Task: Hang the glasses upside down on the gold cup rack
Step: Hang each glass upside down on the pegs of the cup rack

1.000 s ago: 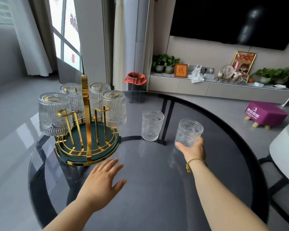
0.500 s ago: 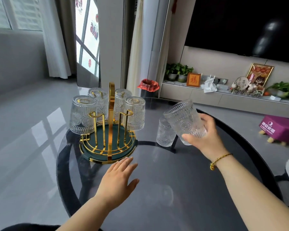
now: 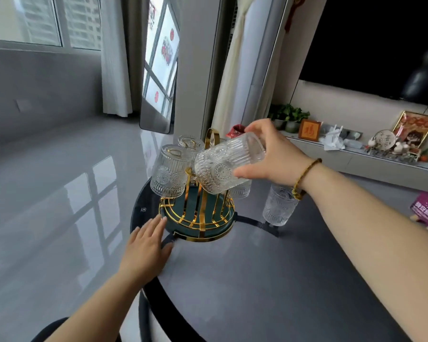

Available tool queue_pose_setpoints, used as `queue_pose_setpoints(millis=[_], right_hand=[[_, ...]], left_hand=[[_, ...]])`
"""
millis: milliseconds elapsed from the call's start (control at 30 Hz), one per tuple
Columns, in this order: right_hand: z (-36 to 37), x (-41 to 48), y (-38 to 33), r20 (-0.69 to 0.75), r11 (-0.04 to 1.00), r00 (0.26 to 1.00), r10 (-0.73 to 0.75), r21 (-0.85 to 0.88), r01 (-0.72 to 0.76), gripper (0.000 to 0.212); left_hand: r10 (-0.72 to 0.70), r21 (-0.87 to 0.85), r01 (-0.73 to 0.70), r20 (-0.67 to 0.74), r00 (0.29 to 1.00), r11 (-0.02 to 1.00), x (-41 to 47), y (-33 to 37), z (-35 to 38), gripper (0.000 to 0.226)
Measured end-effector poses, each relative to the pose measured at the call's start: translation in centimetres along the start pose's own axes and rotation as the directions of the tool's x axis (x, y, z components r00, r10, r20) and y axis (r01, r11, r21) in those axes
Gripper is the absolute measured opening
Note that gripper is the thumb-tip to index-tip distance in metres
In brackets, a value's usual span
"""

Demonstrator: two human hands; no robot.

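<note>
- Both forearms are bare as far as the view reaches; no sleeve shows on either one.
- The right hand (image 3: 278, 154) has a thin bracelet (image 3: 304, 177) at the wrist, a string of small gold-brown beads that looks like one strand, fitting loosely.
- The left hand (image 3: 145, 250) carries nothing: no ring, watch or band that I can make out.
- Fingernails on both hands are short and look unpainted, though they are small in view.
- A dark rounded shape sits at the bottom edge under the left forearm; whether it is clothing I cannot tell.
</note>
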State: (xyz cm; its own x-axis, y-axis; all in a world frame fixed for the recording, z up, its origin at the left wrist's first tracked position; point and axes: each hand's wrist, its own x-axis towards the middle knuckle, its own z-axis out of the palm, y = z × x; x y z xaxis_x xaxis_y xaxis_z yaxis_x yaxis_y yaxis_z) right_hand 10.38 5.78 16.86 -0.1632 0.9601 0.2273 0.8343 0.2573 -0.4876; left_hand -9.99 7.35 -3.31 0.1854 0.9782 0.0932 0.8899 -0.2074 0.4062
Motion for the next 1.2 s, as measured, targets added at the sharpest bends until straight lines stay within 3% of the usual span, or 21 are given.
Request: queue_pose_setpoints(millis=[200, 333, 600, 800, 1200], right_hand=[[1.9, 2.5, -1.6, 0.101, 0.993, 0.994, -0.051, -0.100, 0.061, 0.078], [3.0, 3.9, -2.4, 0.158, 0.984, 0.983, -0.089, -0.139, 0.112, 0.077], [6.1, 5.4, -2.6, 0.270, 0.969, 0.960, -0.073, -0.208, 0.132, 0.081], [7.7, 5.1, -1.9, 0.299, 0.986, 0.954, -0.021, -0.150, 0.069, 0.079], [8.4, 5.3, -1.7, 0.294, 0.985, 0.954, -0.052, -0.142, 0.097, 0.075]], left_hand=[[0.045, -0.010, -0.044, 0.064, 0.997, 0.999, 1.7, -1.7, 0.3, 0.057], [0.041, -0.029, -0.040, 0.036, 0.999, 0.999, 2.1, -2.1, 1.1, 0.052], [0.042, -0.043, -0.041, 0.025, 0.999, 0.998, 2.2, -2.5, 1.4, 0.070], [0.042, -0.040, -0.042, 0.003, 0.999, 0.998, 2.3, -2.7, 1.6, 0.094], [0.036, -0.023, -0.036, 0.032, 0.999, 0.999, 2.2, -2.6, 1.5, 0.085]])
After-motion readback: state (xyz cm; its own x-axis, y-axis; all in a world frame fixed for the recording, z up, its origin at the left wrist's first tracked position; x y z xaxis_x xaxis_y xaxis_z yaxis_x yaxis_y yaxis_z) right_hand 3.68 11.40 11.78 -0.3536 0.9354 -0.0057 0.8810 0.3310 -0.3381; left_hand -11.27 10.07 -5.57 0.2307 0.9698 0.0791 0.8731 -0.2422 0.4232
